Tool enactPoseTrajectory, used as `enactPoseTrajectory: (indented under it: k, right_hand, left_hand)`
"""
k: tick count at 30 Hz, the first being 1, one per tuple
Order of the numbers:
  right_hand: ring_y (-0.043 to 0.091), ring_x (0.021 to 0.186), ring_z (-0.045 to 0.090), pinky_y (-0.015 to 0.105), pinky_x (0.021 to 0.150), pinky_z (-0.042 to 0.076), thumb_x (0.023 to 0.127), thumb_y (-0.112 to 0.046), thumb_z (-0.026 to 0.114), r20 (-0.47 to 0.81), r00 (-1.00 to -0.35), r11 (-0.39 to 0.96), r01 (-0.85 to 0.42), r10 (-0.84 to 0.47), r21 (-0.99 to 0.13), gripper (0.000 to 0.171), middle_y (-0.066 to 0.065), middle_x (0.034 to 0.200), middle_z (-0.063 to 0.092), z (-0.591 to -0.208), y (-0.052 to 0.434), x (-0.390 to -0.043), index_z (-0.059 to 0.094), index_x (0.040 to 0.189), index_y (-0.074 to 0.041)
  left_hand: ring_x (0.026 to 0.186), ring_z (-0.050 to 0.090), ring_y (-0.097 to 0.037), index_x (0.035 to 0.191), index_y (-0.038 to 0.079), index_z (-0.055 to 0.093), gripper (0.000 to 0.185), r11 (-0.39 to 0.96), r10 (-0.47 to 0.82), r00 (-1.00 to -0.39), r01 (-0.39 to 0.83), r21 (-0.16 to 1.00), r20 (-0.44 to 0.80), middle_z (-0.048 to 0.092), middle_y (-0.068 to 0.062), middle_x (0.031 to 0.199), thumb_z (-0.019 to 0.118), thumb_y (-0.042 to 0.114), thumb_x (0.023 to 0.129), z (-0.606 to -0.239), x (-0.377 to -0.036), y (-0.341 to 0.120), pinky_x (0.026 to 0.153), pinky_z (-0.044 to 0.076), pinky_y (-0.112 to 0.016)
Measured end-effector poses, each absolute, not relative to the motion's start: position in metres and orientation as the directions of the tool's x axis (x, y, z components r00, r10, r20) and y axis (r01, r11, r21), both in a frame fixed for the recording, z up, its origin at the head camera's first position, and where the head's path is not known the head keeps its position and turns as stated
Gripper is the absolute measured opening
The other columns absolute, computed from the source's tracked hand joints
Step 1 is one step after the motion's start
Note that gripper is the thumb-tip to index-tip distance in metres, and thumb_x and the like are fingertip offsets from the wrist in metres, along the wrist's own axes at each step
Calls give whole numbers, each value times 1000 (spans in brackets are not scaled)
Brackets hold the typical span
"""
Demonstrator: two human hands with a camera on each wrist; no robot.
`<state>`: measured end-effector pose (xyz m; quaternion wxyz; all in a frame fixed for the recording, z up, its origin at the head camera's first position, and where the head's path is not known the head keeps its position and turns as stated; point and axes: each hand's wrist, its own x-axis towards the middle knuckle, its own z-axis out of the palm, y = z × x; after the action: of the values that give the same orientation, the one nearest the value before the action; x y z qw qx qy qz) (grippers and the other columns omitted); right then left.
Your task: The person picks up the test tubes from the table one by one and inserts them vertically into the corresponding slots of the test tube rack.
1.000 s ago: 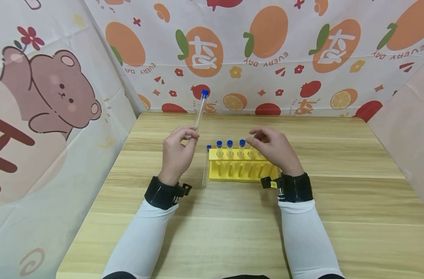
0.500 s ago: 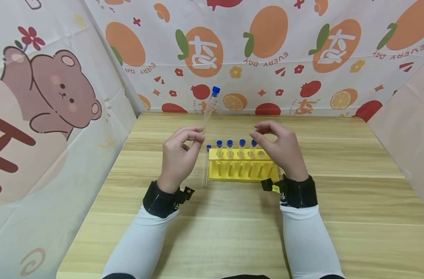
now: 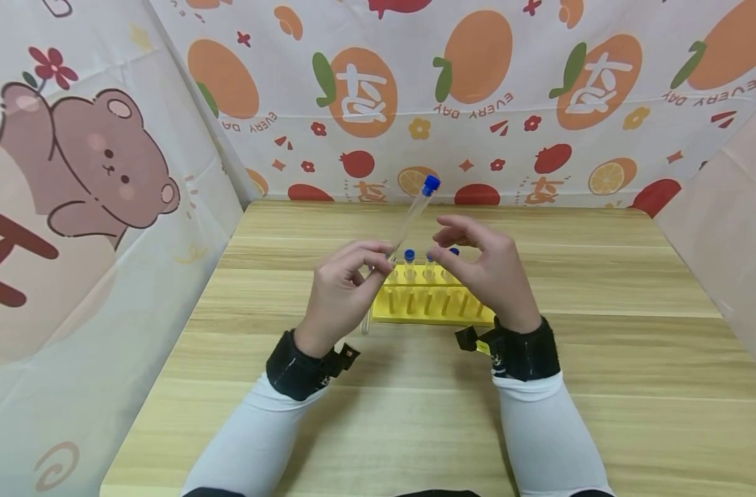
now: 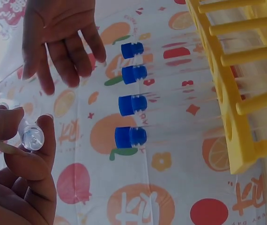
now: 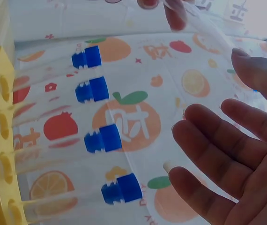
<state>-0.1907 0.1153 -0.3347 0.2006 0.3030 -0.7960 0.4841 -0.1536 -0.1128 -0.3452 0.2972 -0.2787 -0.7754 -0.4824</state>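
The left hand point(image 3: 349, 293) pinches a tube point(image 3: 413, 217) low, above the rack point(image 3: 415, 319), cap point(image 3: 431, 184) leaning toward the relaxed, empty right hand point(image 3: 486, 266); probably light, stiff and slick, it likely wants gripping below the cap.

Extends both forearms point(image 3: 256, 431) forward; pinches with left hand point(image 3: 348, 291); holds right hand point(image 3: 488, 269) raised nearby, loosely curved and turned palm-inward.

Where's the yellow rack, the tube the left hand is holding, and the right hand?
Yellow rack point(image 3: 420, 285): head view, front edge of its top plate.
Held tube point(image 3: 411, 221): head view, middle of its clear barrel.
Right hand point(image 3: 492, 268): head view, back of the hand.
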Motion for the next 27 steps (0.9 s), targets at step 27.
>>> enactPoseTrajectory:
  k: [27]
  right_hand:
    - [14,84,67,26,86,55,80,-1,79,699,-661,220,-750,-274,-623,68,7,93,72,-332,107,-185,49,140,-9]
  left_hand:
    - [85,65,-14,84,5,74,6,352,268,-664,742,570,698,73,-8,103,73,0,86,-357,-150,-96,54,48,-21]
